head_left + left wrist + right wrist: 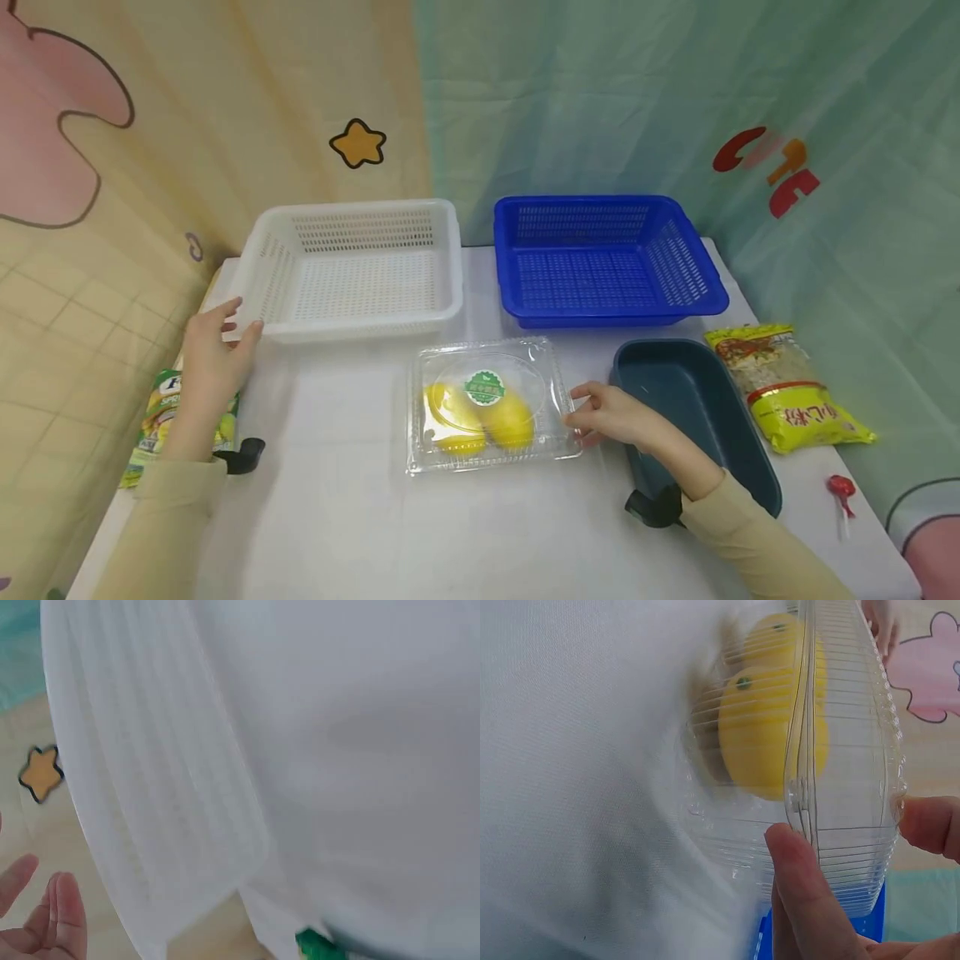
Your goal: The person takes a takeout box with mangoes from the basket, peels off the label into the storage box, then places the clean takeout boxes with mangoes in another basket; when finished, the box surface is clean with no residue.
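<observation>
A clear plastic clamshell box (551,375) with a green round label lies on the white table, two yellow fruits (510,421) inside it. My right hand (615,412) holds the box's right side, thumb and fingers on either side of its edge (840,847) in the right wrist view. At the near left corner of a white slotted basket (360,327) is my left hand (213,354), its fingers spread. In the left wrist view, these fingers (67,907) appear apart from the basket's wall (172,787), holding nothing.
A blue slotted basket (607,319) stands at the back right, a dark teal tray (690,400) before it. Right of the tray lie a yellow food bag (798,400) and a red lollipop (842,487). A green packet (153,417) lies beneath the left forearm. Curtains border the table.
</observation>
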### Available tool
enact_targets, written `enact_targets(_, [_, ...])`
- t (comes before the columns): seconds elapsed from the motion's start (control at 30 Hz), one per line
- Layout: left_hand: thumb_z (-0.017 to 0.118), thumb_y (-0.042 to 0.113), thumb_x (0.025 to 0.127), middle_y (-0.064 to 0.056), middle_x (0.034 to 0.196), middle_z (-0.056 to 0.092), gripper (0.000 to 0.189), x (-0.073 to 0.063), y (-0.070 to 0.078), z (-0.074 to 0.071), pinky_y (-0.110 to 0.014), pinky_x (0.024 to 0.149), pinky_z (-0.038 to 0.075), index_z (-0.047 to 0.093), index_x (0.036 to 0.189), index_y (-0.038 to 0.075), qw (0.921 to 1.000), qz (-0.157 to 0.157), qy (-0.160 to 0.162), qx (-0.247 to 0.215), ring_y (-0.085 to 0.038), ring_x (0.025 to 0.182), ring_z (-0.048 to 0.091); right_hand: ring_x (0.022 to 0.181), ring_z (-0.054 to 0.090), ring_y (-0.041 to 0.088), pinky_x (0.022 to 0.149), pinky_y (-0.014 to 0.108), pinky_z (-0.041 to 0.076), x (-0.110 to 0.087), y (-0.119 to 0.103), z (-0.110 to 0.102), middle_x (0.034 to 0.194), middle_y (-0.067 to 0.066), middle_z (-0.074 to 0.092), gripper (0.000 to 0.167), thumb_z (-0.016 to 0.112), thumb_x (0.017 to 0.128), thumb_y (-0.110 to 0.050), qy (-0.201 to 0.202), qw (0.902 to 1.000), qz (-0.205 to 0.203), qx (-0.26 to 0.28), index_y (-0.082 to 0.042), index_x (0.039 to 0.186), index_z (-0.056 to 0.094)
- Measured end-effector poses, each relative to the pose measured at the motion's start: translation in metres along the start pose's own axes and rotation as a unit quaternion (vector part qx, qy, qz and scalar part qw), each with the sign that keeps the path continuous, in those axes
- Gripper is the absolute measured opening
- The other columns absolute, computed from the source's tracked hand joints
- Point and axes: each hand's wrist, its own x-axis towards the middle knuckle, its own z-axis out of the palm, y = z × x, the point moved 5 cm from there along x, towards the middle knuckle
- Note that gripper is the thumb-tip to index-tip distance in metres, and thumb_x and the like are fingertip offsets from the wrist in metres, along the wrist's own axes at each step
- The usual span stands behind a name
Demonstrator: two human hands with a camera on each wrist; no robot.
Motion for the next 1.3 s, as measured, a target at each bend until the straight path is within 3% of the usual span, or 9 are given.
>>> enact_targets(0.07, [0.058,0.012,0.098,-0.034,0.132,0.049,0.046,-0.016,0.016,0.013,-0.004,0.073,0.041,0.049,0.138,-0.008,0.9994,0.026,-0.024,-0.007,-0.048,0.112,0.053,0.079,0.069,0.022,0.078,0.043,0.061,0.001,0.0,-0.001,0.098,0.018,0.065,0.066,0.066,0.091,-0.02,-0.004,1.0,0.001,0.001,0.012,0.14,0.036])
enact_targets(0.17, [0.057,0.017,0.1,-0.03,0.133,0.049,0.045,-0.044,0.034,0.042,-0.026,0.086,0.054,0.05,0.139,-0.005,0.9931,0.028,-0.112,-0.02,-0.043,0.113,0.055,0.079,0.067,0.021,0.077,0.042,0.061,0.002,-0.001,-0.001,0.098,0.019,0.064,0.067,0.066,0.091,-0.019,-0.008,1.0,-0.002,0.004,0.01,0.142,0.034])
enact_targets(0.27, [0.055,0.024,0.101,-0.026,0.136,0.05,0.046,-0.074,0.046,0.076,-0.05,0.09,0.055,0.049,0.14,-0.001,0.978,0.014,-0.202,-0.049,-0.039,0.114,0.057,0.079,0.067,0.021,0.078,0.042,0.061,0.002,0.001,-0.001,0.102,0.019,0.06,0.065,0.066,0.091,-0.019,-0.008,0.9999,-0.001,0.011,0.01,0.141,0.035])
enact_targets(0.43, [0.059,0.026,0.1,-0.024,0.142,0.047,0.057,-0.113,0.06,0.121,-0.038,0.083,0.059,0.038,0.148,0.003,0.947,-0.041,-0.288,-0.137,-0.029,0.103,0.066,0.079,0.066,0.02,0.079,0.043,0.061,0.002,0.004,0.001,0.107,0.019,0.056,0.066,0.067,0.09,-0.018,-0.006,0.9997,0.012,0.018,0.008,0.142,0.036])
enact_targets(0.63, [0.068,0.029,0.094,-0.023,0.138,0.05,0.076,-0.124,0.068,0.144,-0.034,0.077,0.059,0.028,0.154,0.006,0.9391,-0.087,-0.291,-0.16,-0.02,0.093,0.066,0.08,0.066,0.02,0.078,0.042,0.061,0.002,0.004,0.001,0.107,0.02,0.054,0.069,0.068,0.091,-0.018,-0.012,0.9996,0.006,0.025,0.008,0.144,0.033])
enact_targets(0.87, [0.072,0.021,0.09,-0.02,0.127,0.052,0.078,-0.12,0.071,0.144,-0.027,0.069,0.058,0.029,0.153,0.004,0.9403,-0.1,-0.279,-0.168,-0.021,0.092,0.06,0.081,0.066,0.021,0.078,0.041,0.061,0.005,0.001,-0.002,0.109,0.02,0.054,0.072,0.069,0.091,-0.02,-0.018,0.9997,-0.006,0.017,0.008,0.145,0.032])
enact_targets(0.97, [0.073,0.019,0.089,-0.02,0.125,0.052,0.079,-0.118,0.073,0.144,-0.027,0.068,0.058,0.029,0.153,0.004,0.9392,-0.108,-0.279,-0.168,-0.021,0.091,0.059,0.091,0.066,0.026,0.082,0.042,0.059,0.005,-0.004,-0.006,0.115,0.022,0.057,0.072,0.07,0.09,-0.023,-0.005,0.9992,-0.02,-0.035,0.007,0.145,0.034])
enact_targets(1.13, [0.074,0.019,0.088,-0.02,0.125,0.052,0.08,-0.119,0.074,0.143,-0.027,0.068,0.057,0.029,0.153,0.005,0.938,-0.119,-0.281,-0.165,-0.021,0.092,0.057,0.114,0.057,0.037,0.093,0.051,0.053,0.007,-0.034,-0.017,0.127,0.024,0.057,0.068,0.07,0.089,-0.027,0.074,0.9794,-0.078,-0.171,0.004,0.143,0.043])
enact_targets(1.3, [0.073,0.017,0.089,-0.021,0.127,0.051,0.08,-0.12,0.073,0.143,-0.027,0.068,0.058,0.029,0.154,0.006,0.9338,-0.128,-0.284,-0.176,-0.021,0.092,0.056,0.113,0.055,0.033,0.09,0.048,0.053,0.019,-0.072,-0.011,0.124,0.019,0.056,0.055,0.072,0.089,-0.026,0.097,0.9632,-0.128,-0.216,-0.005,0.137,0.054])
